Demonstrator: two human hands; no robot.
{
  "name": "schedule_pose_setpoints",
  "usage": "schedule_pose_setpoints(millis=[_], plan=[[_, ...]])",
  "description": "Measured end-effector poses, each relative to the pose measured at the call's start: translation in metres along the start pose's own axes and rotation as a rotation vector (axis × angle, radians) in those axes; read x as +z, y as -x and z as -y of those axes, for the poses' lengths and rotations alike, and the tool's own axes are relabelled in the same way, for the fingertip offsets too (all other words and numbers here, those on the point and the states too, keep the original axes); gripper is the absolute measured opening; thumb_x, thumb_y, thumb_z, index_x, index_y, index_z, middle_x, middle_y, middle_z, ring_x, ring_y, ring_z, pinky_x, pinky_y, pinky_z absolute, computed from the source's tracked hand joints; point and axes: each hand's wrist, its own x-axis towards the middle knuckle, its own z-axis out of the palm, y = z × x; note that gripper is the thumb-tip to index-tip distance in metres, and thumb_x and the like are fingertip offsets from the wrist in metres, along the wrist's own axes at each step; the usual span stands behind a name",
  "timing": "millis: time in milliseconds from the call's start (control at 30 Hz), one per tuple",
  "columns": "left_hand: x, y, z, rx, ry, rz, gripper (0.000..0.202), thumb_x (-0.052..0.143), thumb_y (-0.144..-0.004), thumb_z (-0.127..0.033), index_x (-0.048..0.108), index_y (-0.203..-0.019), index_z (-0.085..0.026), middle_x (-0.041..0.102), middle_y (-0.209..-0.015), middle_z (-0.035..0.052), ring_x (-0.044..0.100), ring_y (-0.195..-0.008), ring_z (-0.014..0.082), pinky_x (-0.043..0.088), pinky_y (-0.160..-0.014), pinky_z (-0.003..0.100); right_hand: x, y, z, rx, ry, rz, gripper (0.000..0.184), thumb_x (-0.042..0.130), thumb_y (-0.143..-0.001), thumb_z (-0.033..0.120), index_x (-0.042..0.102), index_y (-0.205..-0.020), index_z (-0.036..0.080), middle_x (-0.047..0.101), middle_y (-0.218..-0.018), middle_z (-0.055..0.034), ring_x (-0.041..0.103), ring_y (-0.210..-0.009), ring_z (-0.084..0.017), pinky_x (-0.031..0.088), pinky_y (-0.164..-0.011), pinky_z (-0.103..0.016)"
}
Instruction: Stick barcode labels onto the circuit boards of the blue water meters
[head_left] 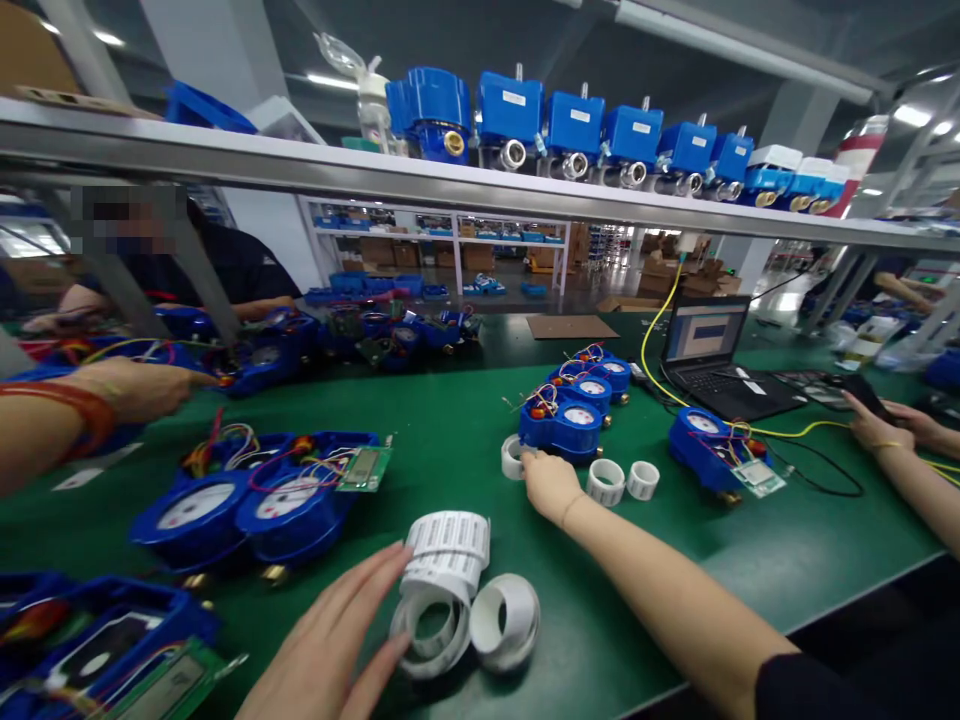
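Closest to me, the left hand (330,640) comes in over the bottom edge, wrist out of sight, its fingers and thumb parted beside a tall barcoded label roll (448,545); whether the fingertips press on it I can't tell. That roll overlaps a looser coil (431,655), so part of the coil is covered, and another thick roll (510,640) sits right next to them. At the near left corner, an opened blue housing (135,630) is cut off by the edge. Past it stand two blue meters (296,530), some of their wiring lost behind a green circuit board (363,467).

Further over the green table (450,410), the right hand (555,488) reaches a small roll (511,460). The fingers cover its right side, so I can't tell whether they grip it or just touch it. Two more small rolls (622,490) stand to its right, and behind is a row of blue meters (574,432), the rear ones partly hidden.

A co-worker's hand (139,388) enters from the left, its arm cropped. Beyond, a person in a dark top (232,265) is partly blocked by a shelf post.
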Motion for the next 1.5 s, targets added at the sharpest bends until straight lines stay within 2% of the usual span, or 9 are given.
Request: schedule_pose_setpoints(millis=[133,333,567,733,900,1033,1100,1233,1500], plan=[[-0.011,-0.048,-0.004,-0.091,0.094,0.178,0.066,0.053,-0.086,-0.04,0.042,-0.146,-0.017,0.041,-0.155,0.0114,0.035,-0.144,0.0316,0.022,-0.121,0.05,0.01,-0.01,0.014,-0.072,-0.011,0.101,0.033,0.061,-0.094,0.034,0.058,-0.123,0.018,0.062,-0.124,-0.0089,0.065,-0.104,-0.023,0.056,-0.087,-0.044],[-0.008,-0.072,-0.009,-0.08,0.286,0.36,0.081,0.067,-0.067,-0.017,0.044,-0.145,-0.021,0.052,-0.148,0.0098,0.051,-0.133,0.0315,0.039,-0.112,0.043,0.016,-0.025,0.054,-0.234,-0.175,0.14,0.034,0.061,-0.094,0.034,0.058,-0.124,0.018,0.061,-0.125,-0.009,0.064,-0.105,-0.023,0.056,-0.087,-0.044],[0.013,-0.075,0.004,-0.092,0.36,0.29,0.057,0.069,-0.081,-0.022,0.05,-0.136,-0.018,0.056,-0.139,0.0134,0.055,-0.125,0.0295,0.04,-0.108,0.053,-0.005,0.014,0.029,-0.257,-0.465,0.02,0.028,0.054,-0.098,0.034,0.059,-0.12,0.017,0.067,-0.107,-0.0062,0.068,-0.088,-0.018,0.058,-0.077,-0.037],[0.022,-0.067,0.018,-0.172,0.284,0.133,0.047,0.063,-0.09,-0.032,0.052,-0.133,-0.019,0.053,-0.139,0.0121,0.051,-0.127,0.0306,0.038,-0.108,0.058,-0.016,0.113,0.029,-0.298,-0.562,-0.19,0.025,0.046,-0.098,0.036,0.056,-0.119,0.029,0.067,-0.109,-0.0086,0.067,-0.099,-0.023,0.058,-0.084,-0.043],[0.022,-0.052,0.019,-0.329,0.254,0.054,0.049,0.064,-0.089,-0.032,0.05,-0.135,-0.019,0.054,-0.138,0.0122,0.053,-0.124,0.0311,0.04,-0.106,0.058,0.027,0.187,0.085,-0.682,-0.395,-0.454,0.043,0.06,-0.087,0.048,0.054,-0.129,0.04,0.075,-0.102,-0.0057,0.07,-0.086,-0.026,0.06,-0.072,-0.043],[0.019,-0.04,0.018,-0.452,0.363,0.034,0.053,0.064,-0.09,-0.032,0.046,-0.138,-0.02,0.054,-0.136,0.0125,0.057,-0.118,0.0298,0.046,-0.1,0.056,0.067,0.182,0.125,-0.431,-0.017,-0.267,0.056,0.062,-0.087,0.038,0.051,-0.14,0.025,0.065,-0.132,-0.0161,0.062,-0.118,-0.035,0.055,-0.09,-0.052],[0.017,-0.032,0.019,-0.481,0.476,0.045,0.052,0.062,-0.091,-0.033,0.045,-0.138,-0.02,0.057,-0.132,0.012,0.061,-0.111,0.0276,0.05,-0.095,0.052,0.074,0.172,0.134,-0.364,0.071,-0.205,0.05,0.058,-0.087,0.021,0.054,-0.137,0.02,0.068,-0.125,-0.0192,0.062,-0.117,-0.036,0.054,-0.091,-0.054],[0.013,-0.013,0.019,-0.469,0.713,0.059,0.056,0.06,-0.092,-0.032,0.039,-0.143,-0.02,0.058,-0.131,0.0122,0.061,-0.112,0.0269,0.048,-0.098,0.052,0.068,0.162,0.137,-0.418,0.083,-0.163,0.039,0.048,-0.086,0.005,0.063,-0.119,0.018,0.075,-0.092,-0.0146,0.068,-0.092,-0.033,0.055,-0.082,-0.053],[0.006,0.015,0.014,-0.417,0.963,0.087,0.079,0.07,-0.079,-0.031,0.028,-0.145,-0.018,0.05,-0.144,0.0138,0.046,-0.134,0.0281,0.025,-0.119,0.043,0.054,0.156,0.141,-0.611,0.061,-0.144,0.03,0.047,-0.088,0.005,0.064,-0.109,0.017,0.072,-0.097,-0.0112,0.064,-0.098,-0.029,0.042,-0.107,-0.057]])
